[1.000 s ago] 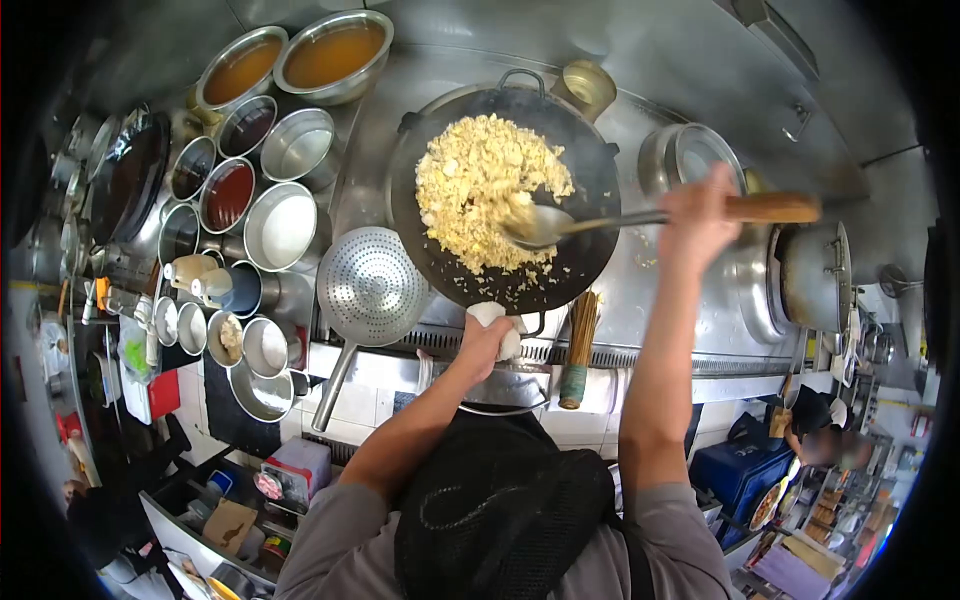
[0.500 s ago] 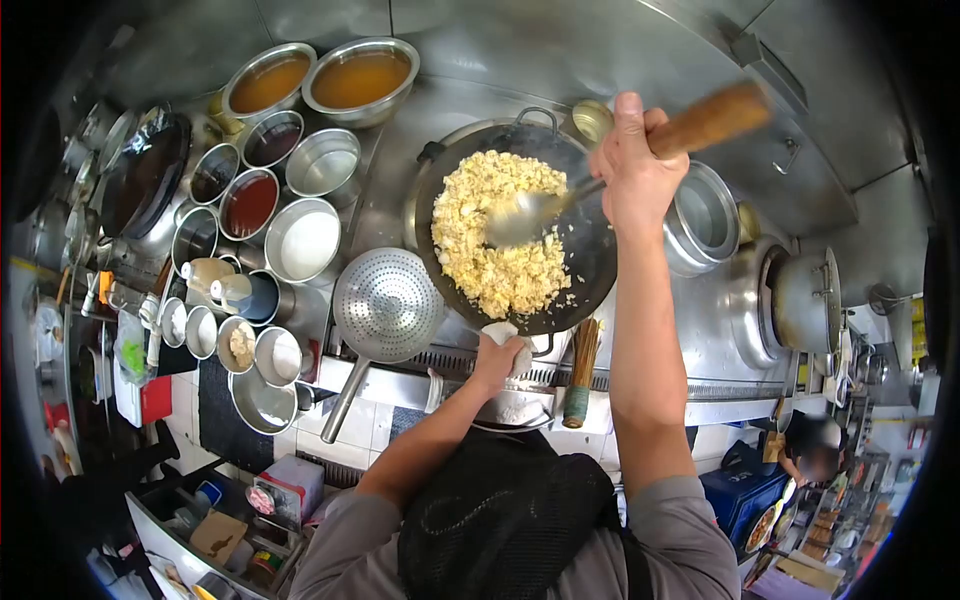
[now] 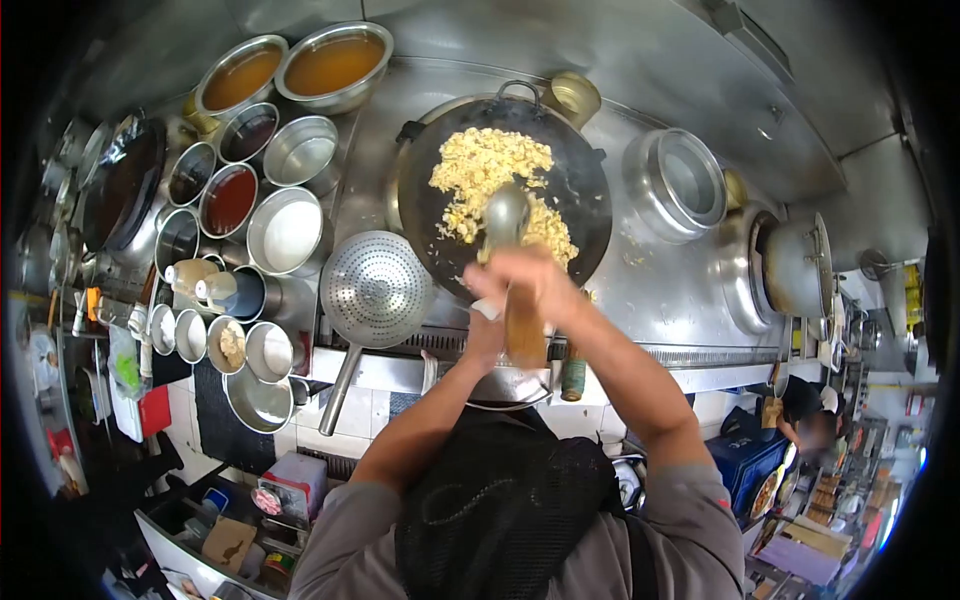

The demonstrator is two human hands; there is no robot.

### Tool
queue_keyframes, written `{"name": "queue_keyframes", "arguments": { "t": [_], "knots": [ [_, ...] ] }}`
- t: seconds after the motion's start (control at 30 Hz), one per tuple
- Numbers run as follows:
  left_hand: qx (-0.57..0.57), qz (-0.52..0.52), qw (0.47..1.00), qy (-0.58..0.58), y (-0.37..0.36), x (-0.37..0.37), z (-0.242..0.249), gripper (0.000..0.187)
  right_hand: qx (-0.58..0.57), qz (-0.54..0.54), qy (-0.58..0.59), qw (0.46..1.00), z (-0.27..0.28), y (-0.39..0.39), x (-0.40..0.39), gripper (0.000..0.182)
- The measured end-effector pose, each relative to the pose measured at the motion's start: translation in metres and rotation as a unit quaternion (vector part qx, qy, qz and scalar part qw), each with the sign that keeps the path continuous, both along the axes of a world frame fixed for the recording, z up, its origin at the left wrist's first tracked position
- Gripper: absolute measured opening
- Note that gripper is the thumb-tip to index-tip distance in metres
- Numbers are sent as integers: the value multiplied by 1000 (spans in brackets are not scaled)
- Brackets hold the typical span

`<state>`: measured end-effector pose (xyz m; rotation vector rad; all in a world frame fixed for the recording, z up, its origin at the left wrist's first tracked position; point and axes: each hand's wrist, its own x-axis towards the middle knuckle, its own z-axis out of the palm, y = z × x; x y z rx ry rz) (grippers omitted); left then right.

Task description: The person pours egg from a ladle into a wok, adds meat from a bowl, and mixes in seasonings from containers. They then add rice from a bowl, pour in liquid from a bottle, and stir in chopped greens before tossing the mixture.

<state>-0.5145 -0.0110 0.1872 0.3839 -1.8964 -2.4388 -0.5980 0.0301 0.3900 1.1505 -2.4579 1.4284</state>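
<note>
A black wok [image 3: 585, 185] holds crumbly yellow fried rice [image 3: 490, 160], spread in a band from the upper left to the lower right. My right hand [image 3: 530, 278], blurred, is closed around a ladle [image 3: 507, 210]. Its metal bowl rests in or just over the rice, while the wooden handle points back toward me. At the near rim of the wok, my left hand [image 3: 486, 335] is closed on a white cloth [image 3: 487, 309]. The right hand and ladle partly cover the left hand and cloth, so the wok's grip there is hidden.
A perforated strainer [image 3: 377, 288] lies left of the wok. Beyond it stand bowls of sauces and a bowl of white seasoning [image 3: 285, 232]. Two basins of amber liquid [image 3: 338, 65] are at the back. A metal pot [image 3: 685, 185] stands right; another person [image 3: 800, 410] is far right.
My right hand has swung down and left, bringing the ladle from the wok's right side to its near middle. The rice has shifted into a diagonal band, leaving more wok surface bare.
</note>
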Motion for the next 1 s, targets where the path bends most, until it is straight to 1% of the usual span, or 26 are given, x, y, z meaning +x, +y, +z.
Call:
{"name": "queue_keyframes", "arguments": {
  "t": [0.03, 0.07, 0.1, 0.13, 0.17, 0.2, 0.23, 0.27, 0.3, 0.33, 0.4, 0.47, 0.5, 0.53, 0.57, 0.6, 0.67, 0.7, 0.73, 0.77, 0.8, 0.83, 0.87, 0.9, 0.93, 1.0],
  "knots": [
    [78, -24, 994, -76, -9, -4, -4, 6, 17, -79, 26, 996, 3, 5, -13, 41],
    [79, -27, 994, -76, -13, -4, -8, 6, 24, -130, 12, 991, 15, 22, -9, 39],
    [123, -61, 986, -92, -14, -5, -20, 16, 31, -179, -5, 983, 36, 34, -4, 38],
    [166, -93, 976, -110, -15, -4, -28, 31, 91, -233, 66, 966, 63, 36, 21, 40],
    [139, -131, 974, -122, -20, -4, -22, 33, -47, -235, 28, 970, 50, 38, 40, 37],
    [138, -131, 974, -126, -19, -5, -22, 33, -101, -305, 50, 945, -1, 48, 37, 34],
    [149, -109, 968, -168, -18, -6, -22, 31, -157, -371, 72, 912, -53, 58, 35, 32],
    [161, -88, 960, -210, -14, -6, -21, 30, -226, -368, 19, 902, -52, 60, 10, 32],
    [156, -44, 971, -175, -10, -5, -15, 31, -299, -365, -29, 881, -51, 62, -15, 33],
    [156, -45, 971, -175, -10, -3, -15, 31, -349, -367, -74, 859, -41, 74, -32, 34],
    [147, -93, 973, -154, -17, -5, -17, 31, -399, -330, -128, 846, 21, 93, -27, 32],
    [145, -74, 970, -180, -17, 2, -20, 31, -466, -237, -113, 845, 41, 124, 4, 31],
    [145, -58, 968, -196, -16, -1, -20, 31, -414, -300, -38, 858, 35, 115, 9, 31],
    [144, -44, 966, -211, -16, -4, -20, 32, -453, -430, -24, 781, -20, 106, -7, 33],
    [145, -75, 959, -231, -21, -5, -11, 35, -400, -420, 23, 814, -47, 84, -19, 30],
    [143, -82, 959, -232, -24, -4, -17, 35, -342, -408, 73, 844, -58, 72, -34, 27],
    [170, -139, 956, -193, -27, -5, -34, 34, -427, -331, -80, 838, -38, 82, -63, 25],
    [194, -151, 949, -197, -30, -5, -24, 31, -412, -358, -71, 835, -10, 90, -70, 29],
    [192, -153, 949, -197, -31, -5, -19, 31, -412, -430, -47, 802, 14, 97, -70, 37],
    [185, -129, 952, -208, -30, -6, -17, 29, -443, -399, -40, 802, 36, 119, -61, 39],
    [180, -102, 953, -221, -31, -5, -17, 26, -442, -397, -44, 803, 34, 135, -65, 39],
    [181, -98, 953, -224, -34, -6, -19, 26, -447, -456, 5, 770, 26, 150, -69, 39],
    [190, -117, 949, -222, -36, -4, -21, 28, -448, -511, 53, 732, 14, 156, -74, 38],
    [199, -138, 946, -216, -38, -6, -23, 30, -481, -469, 42, 740, -11, 133, -94, 37],
    [197, -136, 948, -210, -37, -11, -25, 30, -485, -464, 44, 740, -16, 109, -106, 37],
    [200, -130, 950, -202, -36, -6, -29, 31, -456, -339, -84, 818, -20, 77, -111, 34]
  ]
}}
